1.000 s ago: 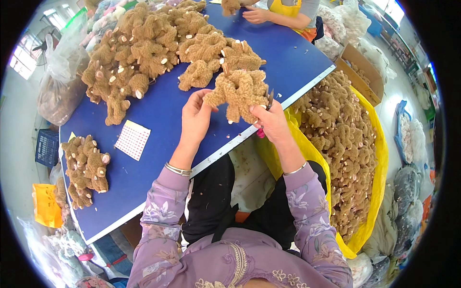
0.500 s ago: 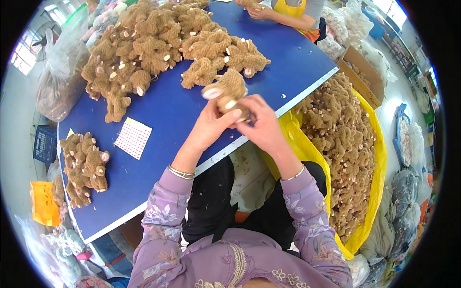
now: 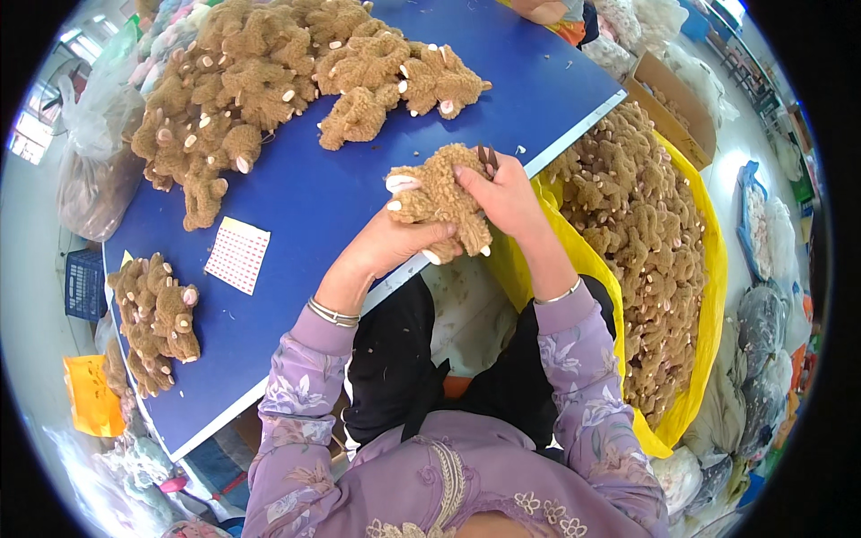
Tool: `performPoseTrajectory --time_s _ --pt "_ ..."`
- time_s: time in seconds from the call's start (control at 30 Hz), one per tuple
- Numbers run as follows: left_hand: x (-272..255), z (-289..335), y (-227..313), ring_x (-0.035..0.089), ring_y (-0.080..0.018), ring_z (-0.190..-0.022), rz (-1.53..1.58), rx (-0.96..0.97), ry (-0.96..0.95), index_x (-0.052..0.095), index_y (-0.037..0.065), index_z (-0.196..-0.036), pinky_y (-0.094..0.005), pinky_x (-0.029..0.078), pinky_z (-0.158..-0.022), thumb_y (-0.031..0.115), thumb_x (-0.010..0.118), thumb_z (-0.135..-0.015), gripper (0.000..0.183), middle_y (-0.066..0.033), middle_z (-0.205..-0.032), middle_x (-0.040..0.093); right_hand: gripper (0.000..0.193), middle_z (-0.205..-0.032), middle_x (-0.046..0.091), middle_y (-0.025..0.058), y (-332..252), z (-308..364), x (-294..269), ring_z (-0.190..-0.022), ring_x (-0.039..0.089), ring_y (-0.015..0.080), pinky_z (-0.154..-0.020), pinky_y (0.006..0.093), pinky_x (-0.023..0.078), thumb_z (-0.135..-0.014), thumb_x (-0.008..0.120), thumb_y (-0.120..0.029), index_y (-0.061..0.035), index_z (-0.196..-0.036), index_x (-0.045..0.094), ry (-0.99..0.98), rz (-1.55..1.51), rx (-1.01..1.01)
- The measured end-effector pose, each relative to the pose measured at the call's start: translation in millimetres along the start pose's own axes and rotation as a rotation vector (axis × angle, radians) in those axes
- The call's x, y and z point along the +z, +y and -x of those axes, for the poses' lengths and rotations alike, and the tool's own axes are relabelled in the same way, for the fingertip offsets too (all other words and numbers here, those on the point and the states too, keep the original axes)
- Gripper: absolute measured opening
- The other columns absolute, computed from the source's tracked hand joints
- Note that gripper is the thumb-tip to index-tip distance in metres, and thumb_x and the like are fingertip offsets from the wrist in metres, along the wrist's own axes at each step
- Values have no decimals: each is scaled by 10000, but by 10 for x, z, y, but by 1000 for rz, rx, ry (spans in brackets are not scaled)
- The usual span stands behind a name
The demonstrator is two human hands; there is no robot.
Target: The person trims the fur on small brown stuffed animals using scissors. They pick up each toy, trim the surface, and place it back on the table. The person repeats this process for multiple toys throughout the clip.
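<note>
Over the table's front edge I hold a brown curly-haired plush animal (image 3: 441, 193) with pink-lined ears and small white paw tips. It looks limp and lies spread out between my hands. My left hand (image 3: 395, 244) grips its lower left part, thumb on top. From the right, my right hand (image 3: 507, 193) pinches it with the thumb pressed on the fur. A dark two-pronged piece (image 3: 487, 160) sticks up by the right fingers; its kind is unclear. A big heap of similar plush animals (image 3: 242, 81) covers the far left of the blue table (image 3: 323, 215).
A smaller plush pile (image 3: 157, 318) and a sheet of red-printed labels (image 3: 238, 255) lie on the table's left. At my right stands a yellow sack (image 3: 713, 296) full of brown plush pieces, with a cardboard box (image 3: 668, 112) behind it. Another person's arm (image 3: 538, 9) shows across the table.
The plush animal has been turned and spread out, and is now lower and nearer to me. My right hand has shifted up along its side. The view has shifted slightly.
</note>
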State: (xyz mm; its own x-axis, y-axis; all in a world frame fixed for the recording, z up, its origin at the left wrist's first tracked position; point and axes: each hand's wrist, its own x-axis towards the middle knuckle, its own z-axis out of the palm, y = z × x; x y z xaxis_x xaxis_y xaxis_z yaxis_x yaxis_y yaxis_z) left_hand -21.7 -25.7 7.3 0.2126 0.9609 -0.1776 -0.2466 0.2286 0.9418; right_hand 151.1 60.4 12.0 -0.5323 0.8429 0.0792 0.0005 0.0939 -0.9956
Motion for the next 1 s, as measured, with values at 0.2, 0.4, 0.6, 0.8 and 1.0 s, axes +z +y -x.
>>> performPoseTrajectory --time_s 0.2,0.4,0.6,0.8,1.0 --pt "70 55 70 647 -163 -847 -26 49 -121 526 -11 -1186 -299 550 -732 43 637 -864 345 -85 -980 655 195 -775 640 6 -74 4 14 -660 566 50 -560 238 453 -896 630 -190 5 -890 638 -52 -260 245" --pt "38 -15 4 643 -157 -871 35 99 155 521 -27 -1201 -289 532 -769 117 593 -917 327 -81 -1044 640 227 -733 592 -34 -67 23 -25 -607 488 27 -529 208 398 -865 686 -241 -24 -918 646 74 -217 100" --pt "69 -111 14 629 -124 -832 195 93 227 539 -15 -1145 -256 531 -643 227 537 -964 302 -65 -1003 630 207 -762 583 9 35 38 -29 -644 516 68 -553 236 422 -815 712 -153 -9 -932 622 418 213 -154" --pt "60 -141 -41 599 -85 -804 158 189 321 559 -2 -1085 -228 503 -582 249 547 -964 279 -31 -928 623 152 -801 575 58 -171 225 119 -626 572 184 -557 288 446 -793 692 -75 -78 -933 634 111 374 -515" --pt "26 -157 -106 536 -43 -773 131 206 364 599 8 -1003 -210 461 -670 250 555 -964 249 0 -907 604 169 -812 585 57 -116 200 248 -701 600 258 -636 338 475 -801 693 -178 -109 -947 642 107 548 -445"
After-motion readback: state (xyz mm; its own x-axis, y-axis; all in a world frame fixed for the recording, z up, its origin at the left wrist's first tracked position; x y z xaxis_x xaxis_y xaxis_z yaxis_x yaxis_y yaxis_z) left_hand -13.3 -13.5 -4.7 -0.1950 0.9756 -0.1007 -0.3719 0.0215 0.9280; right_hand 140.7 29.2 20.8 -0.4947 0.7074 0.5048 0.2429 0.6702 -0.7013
